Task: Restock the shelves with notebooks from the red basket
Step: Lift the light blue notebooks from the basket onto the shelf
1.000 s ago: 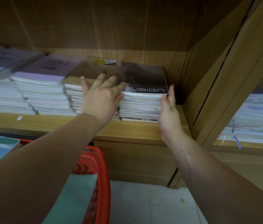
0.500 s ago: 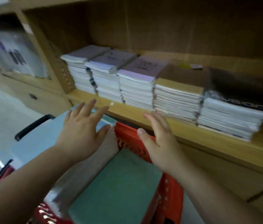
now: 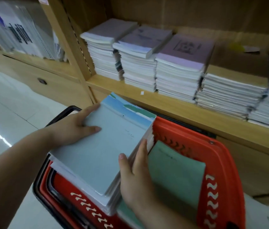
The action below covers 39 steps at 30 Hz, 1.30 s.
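Note:
A red basket (image 3: 219, 156) stands on the floor below the wooden shelf (image 3: 171, 104). In it lies a thick stack of pale blue notebooks (image 3: 107, 146), tilted and rising above the rim. My left hand (image 3: 76, 128) holds the stack's left edge, thumb on the top cover. My right hand (image 3: 135, 174) grips the stack's right side, thumb on top and fingers down the page edges. A green notebook (image 3: 178, 172) lies lower in the basket to the right. Several stacks of notebooks (image 3: 176, 70) sit side by side on the shelf.
A wooden upright (image 3: 74, 38) divides this bay from the left one, which holds clear-wrapped white items (image 3: 23, 30). Drawers with dark handles (image 3: 42, 80) run below. The basket's black handle (image 3: 59, 116) lies at its left rim. Pale floor tiles (image 3: 6, 113) lie to the left.
Both hands left the shelf stacks, came down over the basket and now hold the blue notebook stack at its two sides. The view swung left and down.

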Each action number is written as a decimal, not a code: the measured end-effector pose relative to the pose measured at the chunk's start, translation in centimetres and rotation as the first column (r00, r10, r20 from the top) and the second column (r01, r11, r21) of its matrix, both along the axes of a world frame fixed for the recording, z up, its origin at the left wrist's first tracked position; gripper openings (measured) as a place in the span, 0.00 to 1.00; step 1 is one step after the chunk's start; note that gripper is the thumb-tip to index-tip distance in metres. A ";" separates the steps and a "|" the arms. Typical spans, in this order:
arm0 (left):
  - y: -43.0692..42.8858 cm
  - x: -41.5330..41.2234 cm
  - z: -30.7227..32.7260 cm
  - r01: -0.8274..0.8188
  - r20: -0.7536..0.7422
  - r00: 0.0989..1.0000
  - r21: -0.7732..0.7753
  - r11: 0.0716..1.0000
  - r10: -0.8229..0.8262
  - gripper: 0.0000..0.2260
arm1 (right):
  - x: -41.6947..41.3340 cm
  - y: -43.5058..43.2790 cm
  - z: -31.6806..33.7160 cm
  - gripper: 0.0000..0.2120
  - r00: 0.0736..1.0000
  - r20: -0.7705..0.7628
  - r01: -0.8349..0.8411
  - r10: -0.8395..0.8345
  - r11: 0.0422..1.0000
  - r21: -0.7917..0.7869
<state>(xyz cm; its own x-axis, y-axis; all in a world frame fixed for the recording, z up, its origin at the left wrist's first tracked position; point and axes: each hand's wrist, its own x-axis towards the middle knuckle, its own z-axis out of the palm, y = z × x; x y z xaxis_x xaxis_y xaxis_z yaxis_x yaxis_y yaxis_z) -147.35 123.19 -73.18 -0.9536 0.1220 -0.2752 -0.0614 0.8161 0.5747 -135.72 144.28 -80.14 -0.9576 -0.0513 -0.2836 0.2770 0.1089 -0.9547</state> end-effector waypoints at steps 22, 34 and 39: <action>-2.0 -0.4 -1.4 0.042 0.137 0.985 0.395 0.918 -0.104 0.37 | -1.2 -5.5 0.7 0.34 0.839 0.077 0.543 -0.538 0.838 -0.051; -0.5 1.4 0.4 0.017 0.167 0.982 0.364 0.931 -0.083 0.38 | -1.0 -3.9 2.0 0.33 0.898 0.090 0.436 -0.431 0.899 -0.040; -0.9 1.1 0.3 -0.049 0.163 0.987 0.388 0.921 -0.016 0.36 | -1.9 -4.6 1.7 0.30 0.892 0.090 0.450 -0.444 0.890 -0.074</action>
<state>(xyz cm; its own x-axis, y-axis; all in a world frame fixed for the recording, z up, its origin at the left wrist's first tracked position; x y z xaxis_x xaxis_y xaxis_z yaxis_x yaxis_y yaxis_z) -146.24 122.30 -72.85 -0.9039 0.2347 -0.3575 -0.1904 0.5278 0.8278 -137.62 139.66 -78.47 -0.8635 0.3489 -0.3642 0.3413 -0.1273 -0.9313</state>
